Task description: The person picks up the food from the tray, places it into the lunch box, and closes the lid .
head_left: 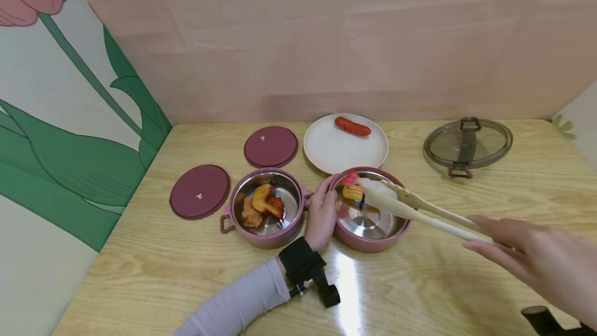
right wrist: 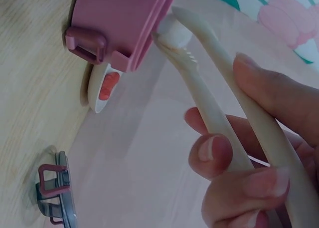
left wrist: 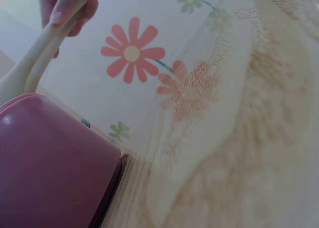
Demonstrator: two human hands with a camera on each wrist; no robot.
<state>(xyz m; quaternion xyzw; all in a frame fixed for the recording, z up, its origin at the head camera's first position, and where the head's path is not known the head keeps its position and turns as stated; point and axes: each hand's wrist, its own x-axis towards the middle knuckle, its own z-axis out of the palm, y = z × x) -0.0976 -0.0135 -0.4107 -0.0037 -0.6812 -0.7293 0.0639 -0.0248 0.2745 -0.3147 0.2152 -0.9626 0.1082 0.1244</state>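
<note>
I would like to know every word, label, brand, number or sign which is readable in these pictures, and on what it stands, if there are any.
No word, label, brand or number can be read in any view.
Nearer dark red lid: one small pale mark, too small to make out.
Farther dark red lid: one small pale mark, also too small.
Tongs, right pot, white plate: no writing visible.

Cannot read any text, label, brand, number or sign in any of the three views. Can make out only a small pale mark on the near maroon lid and another on the far maroon lid, too tiny to decipher.
</note>
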